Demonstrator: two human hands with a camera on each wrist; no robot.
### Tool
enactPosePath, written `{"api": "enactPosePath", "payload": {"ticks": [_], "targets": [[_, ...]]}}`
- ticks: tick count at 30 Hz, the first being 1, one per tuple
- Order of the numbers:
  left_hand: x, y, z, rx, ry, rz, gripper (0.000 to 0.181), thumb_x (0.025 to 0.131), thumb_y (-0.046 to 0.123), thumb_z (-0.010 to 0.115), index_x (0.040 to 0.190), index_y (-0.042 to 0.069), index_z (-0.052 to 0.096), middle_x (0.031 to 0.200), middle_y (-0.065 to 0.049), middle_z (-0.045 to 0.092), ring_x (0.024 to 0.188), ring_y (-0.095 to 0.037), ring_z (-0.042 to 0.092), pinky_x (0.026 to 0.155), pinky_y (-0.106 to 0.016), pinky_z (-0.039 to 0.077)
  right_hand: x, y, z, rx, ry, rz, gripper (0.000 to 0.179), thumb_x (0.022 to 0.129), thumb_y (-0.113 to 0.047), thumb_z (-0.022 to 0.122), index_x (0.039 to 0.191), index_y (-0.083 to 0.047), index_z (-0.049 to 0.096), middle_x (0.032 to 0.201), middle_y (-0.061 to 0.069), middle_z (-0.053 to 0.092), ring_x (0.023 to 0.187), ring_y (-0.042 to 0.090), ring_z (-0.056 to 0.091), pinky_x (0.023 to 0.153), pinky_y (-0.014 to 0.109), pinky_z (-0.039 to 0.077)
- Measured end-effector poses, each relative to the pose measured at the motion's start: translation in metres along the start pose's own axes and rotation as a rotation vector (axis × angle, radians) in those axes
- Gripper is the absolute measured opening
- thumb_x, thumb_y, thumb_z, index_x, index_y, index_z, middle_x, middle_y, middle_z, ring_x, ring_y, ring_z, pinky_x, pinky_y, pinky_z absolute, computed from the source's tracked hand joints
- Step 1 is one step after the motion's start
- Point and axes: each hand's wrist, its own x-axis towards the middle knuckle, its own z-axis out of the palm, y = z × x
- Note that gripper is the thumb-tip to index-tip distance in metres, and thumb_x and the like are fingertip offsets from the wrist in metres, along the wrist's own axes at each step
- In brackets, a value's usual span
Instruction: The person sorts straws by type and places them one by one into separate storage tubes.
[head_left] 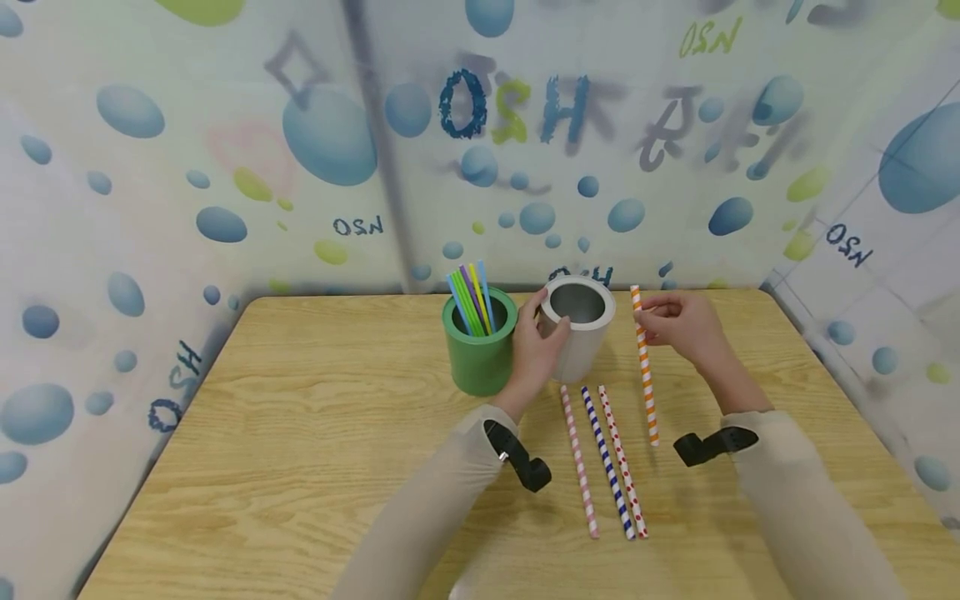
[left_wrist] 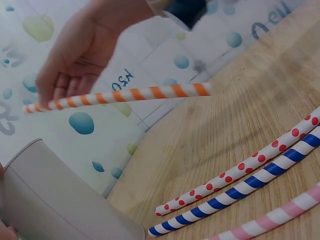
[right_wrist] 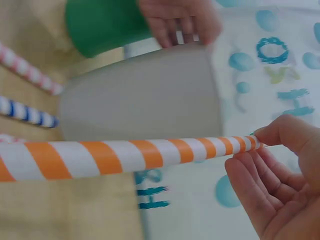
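Note:
Between thumb and fingers my right hand (head_left: 684,327) pinches an orange-striped paper straw (head_left: 647,375) near its upper end. The straw hangs nearly upright, right of a light grey cup (head_left: 583,350). My left hand (head_left: 536,354) grips that cup around its left side, thumb and fingers near the rim; no straws show inside it. Just left stands a green cup (head_left: 480,367) with several plain coloured straws (head_left: 471,300) in it. Lying in front of the grey cup are a pink-striped straw (head_left: 579,462), a blue-striped straw (head_left: 609,462) and a red-dotted straw (head_left: 624,462).
A wooden table (head_left: 315,433) carries everything. Behind it and at both sides rise white walls (head_left: 300,233) with blue and green spots and lettering. The two cups stand close together near the table's back edge.

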Motion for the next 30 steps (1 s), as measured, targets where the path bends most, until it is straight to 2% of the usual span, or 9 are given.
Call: {"api": "enactPosePath", "payload": {"ticks": [6, 9, 15, 17, 22, 23, 30], "targets": [[0.000, 0.000, 0.000, 0.014, 0.004, 0.001, 0.053, 0.088, 0.013, 0.059, 0.137, 0.008, 0.038, 0.138, -0.009, 0.038, 0.128, -0.021, 0.034, 0.102, -0.034, 0.032, 0.015, -0.030, -0.007, 0.026, 0.057, -0.113, 0.031, 0.086, -0.016, 0.064, 0.103, 0.009, 0.057, 0.070, -0.001, 0.061, 0.057, 0.009, 0.061, 0.058, 0.025, 0.054], [0.000, 0.000, 0.000, 0.012, 0.004, 0.002, 0.053, 0.088, 0.012, 0.059, 0.137, 0.007, 0.038, 0.138, -0.009, 0.038, 0.128, -0.022, 0.034, 0.102, -0.035, 0.032, 0.025, -0.045, -0.008, 0.026, 0.088, -0.144, 0.029, 0.085, -0.014, 0.065, 0.101, 0.008, 0.058, 0.068, -0.003, 0.061, 0.055, 0.009, 0.061, 0.057, 0.024, 0.053], [0.000, 0.000, 0.000, 0.001, -0.001, 0.001, 0.053, 0.088, 0.011, 0.059, 0.137, 0.006, 0.038, 0.138, -0.010, 0.038, 0.128, -0.021, 0.034, 0.102, -0.034, 0.032, 0.042, -0.076, -0.010, 0.022, 0.127, -0.184, 0.028, 0.084, -0.018, 0.066, 0.099, 0.004, 0.059, 0.068, -0.003, 0.062, 0.055, 0.010, 0.061, 0.056, 0.022, 0.053], [-0.003, 0.008, -0.002, -0.010, -0.002, -0.002, 0.053, 0.088, 0.008, 0.058, 0.137, 0.003, 0.037, 0.138, -0.013, 0.037, 0.128, -0.025, 0.034, 0.103, -0.037, 0.031, 0.046, -0.088, -0.011, 0.046, 0.135, -0.192, 0.028, 0.084, -0.019, 0.067, 0.099, 0.003, 0.060, 0.069, -0.003, 0.062, 0.055, 0.009, 0.061, 0.056, 0.021, 0.053], [-0.005, 0.008, -0.003, -0.002, -0.005, 0.007, 0.053, 0.089, 0.009, 0.058, 0.137, 0.003, 0.037, 0.138, -0.014, 0.037, 0.128, -0.027, 0.034, 0.103, -0.040, 0.031, 0.054, -0.114, -0.011, 0.146, 0.173, -0.192, 0.025, 0.083, -0.017, 0.068, 0.099, -0.001, 0.060, 0.073, 0.000, 0.060, 0.058, 0.009, 0.061, 0.057, 0.020, 0.052], [-0.003, 0.003, -0.002, 0.006, -0.004, 0.012, 0.053, 0.089, 0.012, 0.058, 0.137, 0.005, 0.037, 0.138, -0.013, 0.038, 0.128, -0.025, 0.034, 0.103, -0.039, 0.031, 0.056, -0.118, -0.011, 0.161, 0.181, -0.189, 0.025, 0.082, -0.017, 0.068, 0.100, -0.001, 0.060, 0.074, 0.000, 0.060, 0.058, 0.009, 0.062, 0.057, 0.020, 0.052], [-0.001, 0.000, -0.001, 0.026, 0.000, 0.013, 0.053, 0.088, 0.013, 0.059, 0.137, 0.006, 0.038, 0.137, -0.010, 0.039, 0.127, -0.023, 0.036, 0.102, -0.035, 0.032, 0.076, -0.129, -0.007, 0.189, 0.179, -0.223, 0.022, 0.082, -0.016, 0.067, 0.100, -0.004, 0.060, 0.075, 0.001, 0.059, 0.060, 0.010, 0.062, 0.059, 0.019, 0.052]]}}
